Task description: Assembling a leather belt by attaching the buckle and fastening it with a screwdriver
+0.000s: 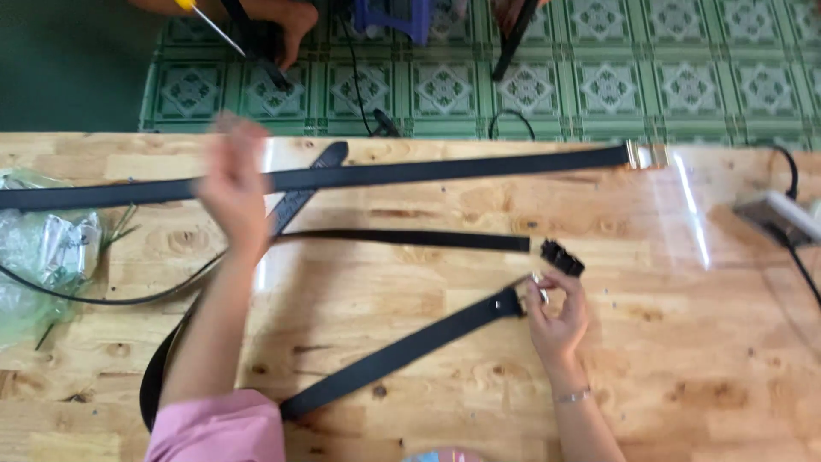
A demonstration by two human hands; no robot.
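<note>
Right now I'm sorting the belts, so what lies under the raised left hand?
Under the left hand the long belt with the metal buckle crosses another black belt. The crossing itself is covered by the hand, so which lies on top cannot be seen.

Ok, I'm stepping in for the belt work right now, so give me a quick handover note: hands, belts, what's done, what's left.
Left hand: raised and blurred above the table, open, holding nothing.
Right hand: fingers pinching the metal-fitted end of the diagonal black belt.
Small black buckle part lies just above that hand, beside the end of the middle belt.
Long belt with silver buckle lies across the top of the wooden table.
Done: that belt has its buckle.
Left, as far as I can tell: the held belt's end shows no full buckle.
</note>
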